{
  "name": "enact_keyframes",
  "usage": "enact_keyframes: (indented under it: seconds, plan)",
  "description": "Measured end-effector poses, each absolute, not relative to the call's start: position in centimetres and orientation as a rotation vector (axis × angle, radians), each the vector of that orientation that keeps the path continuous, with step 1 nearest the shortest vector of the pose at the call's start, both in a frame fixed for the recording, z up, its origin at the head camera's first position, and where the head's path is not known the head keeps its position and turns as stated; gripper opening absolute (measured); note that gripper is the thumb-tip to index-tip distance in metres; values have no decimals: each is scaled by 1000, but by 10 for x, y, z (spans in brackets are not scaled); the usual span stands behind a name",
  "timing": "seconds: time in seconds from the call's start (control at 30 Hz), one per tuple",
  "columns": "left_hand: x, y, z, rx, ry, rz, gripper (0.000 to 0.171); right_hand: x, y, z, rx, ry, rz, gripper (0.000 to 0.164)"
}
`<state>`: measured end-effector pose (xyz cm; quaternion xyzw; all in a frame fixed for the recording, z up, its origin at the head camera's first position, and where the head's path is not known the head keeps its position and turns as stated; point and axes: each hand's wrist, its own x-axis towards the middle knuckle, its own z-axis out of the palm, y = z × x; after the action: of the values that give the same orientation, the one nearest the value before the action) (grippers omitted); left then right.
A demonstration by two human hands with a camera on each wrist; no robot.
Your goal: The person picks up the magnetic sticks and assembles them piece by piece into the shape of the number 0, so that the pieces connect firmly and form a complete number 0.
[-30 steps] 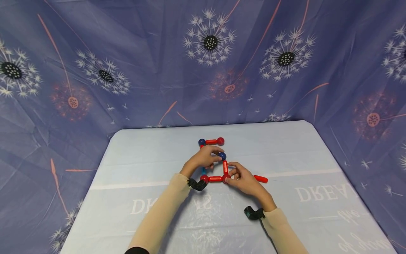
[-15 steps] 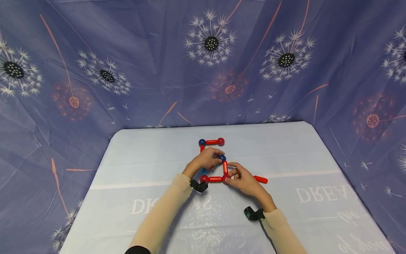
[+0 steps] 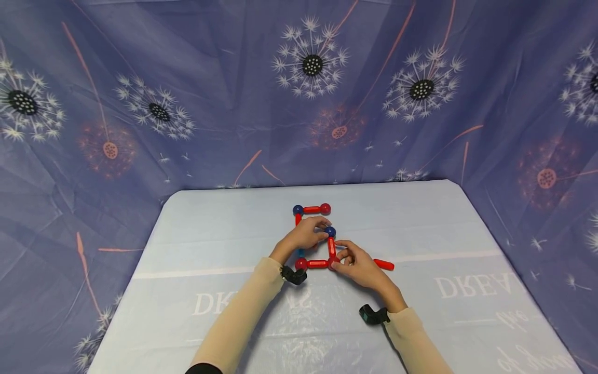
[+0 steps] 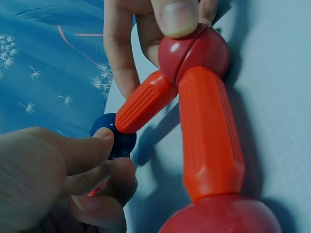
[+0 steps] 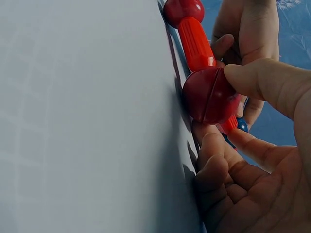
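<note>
My left hand [image 3: 306, 233] pinches a blue ball [image 3: 330, 231] between thumb and fingers; in the left wrist view this ball [image 4: 123, 141] meets the end of a ridged red rod [image 4: 148, 103]. The rod's other end joins a red ball [image 5: 210, 95], which my right hand [image 3: 359, 265] grips with its thumb on top and fingers beneath. The right forefinger lies along that rod. A second red rod [image 3: 317, 264] runs left from the gripped ball to another red ball [image 3: 301, 264]. Both hands are low over the table.
Farther back, a blue ball [image 3: 298, 210], a red rod [image 3: 311, 210] and a red ball [image 3: 325, 209] form the frame's far arm. A light blue rod [image 3: 300, 253] is partly behind my left hand. A loose red rod [image 3: 385, 264] lies right on the white-covered table [image 3: 187, 228].
My left hand has shifted slightly right with the blue ball, after a small move toward me. The right hand keeps its grip on the red ball.
</note>
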<state>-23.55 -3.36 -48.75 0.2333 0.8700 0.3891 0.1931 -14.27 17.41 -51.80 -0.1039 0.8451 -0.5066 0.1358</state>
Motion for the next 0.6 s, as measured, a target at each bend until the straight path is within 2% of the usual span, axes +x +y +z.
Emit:
enact_keyframes:
  seconds: [0.3,0.47,0.6]
  plan:
    - [-230,-29,-487,591,2591,959,36,-143,174,-519,-283,2464,-1456,56]
    - [-227,-36,-486,575,2553,1061,39,-142,172,-519,-264,2463,-1458,56]
    - [-226,-52,-485,569,2622,1212,35,-142,173,-520,-262,2470,-1454,55]
